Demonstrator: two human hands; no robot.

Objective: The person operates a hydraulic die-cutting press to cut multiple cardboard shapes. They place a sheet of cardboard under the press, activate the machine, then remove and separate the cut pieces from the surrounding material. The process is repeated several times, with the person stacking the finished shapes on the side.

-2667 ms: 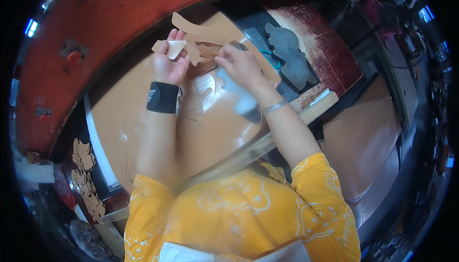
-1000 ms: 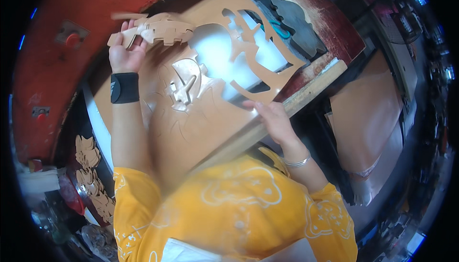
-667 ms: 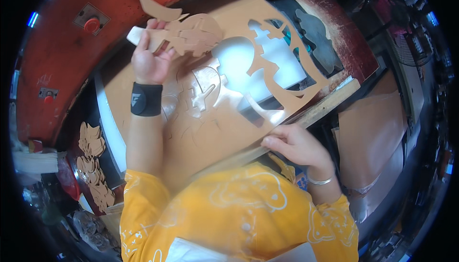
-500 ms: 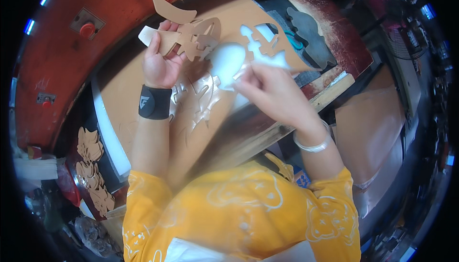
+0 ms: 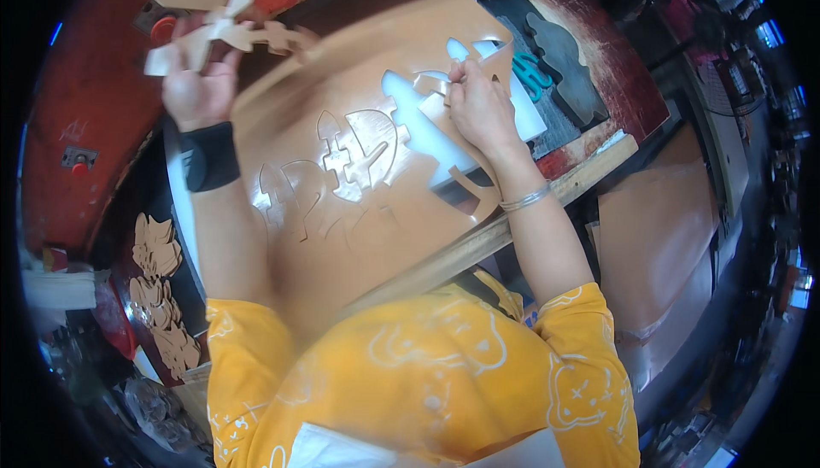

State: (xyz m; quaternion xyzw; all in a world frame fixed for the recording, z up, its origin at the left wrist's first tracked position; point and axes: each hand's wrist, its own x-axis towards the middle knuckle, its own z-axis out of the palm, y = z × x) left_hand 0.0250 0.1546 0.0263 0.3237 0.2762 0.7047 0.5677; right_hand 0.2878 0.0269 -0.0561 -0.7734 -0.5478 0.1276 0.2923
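One cut-out shape [image 5: 231, 20] is already free, gripped in my raised left hand [image 5: 198, 84]. My right hand [image 5: 478, 105] pinches another piece in the brown sheet [image 5: 359, 212]; several outlined shapes remain unpulled.

two hands [image 5: 201, 88], one brown sheet [image 5: 359, 212], two cutout stacks [image 5: 158, 246]

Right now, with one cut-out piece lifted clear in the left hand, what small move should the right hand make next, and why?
Probably pull free the tan strip the right hand pinches at the edge of the cut-out hole in the tan brown sheet. The left hand already holds a tan cut-out shape raised clear of the sheet, and white surface shows through the opening beside the fingers.
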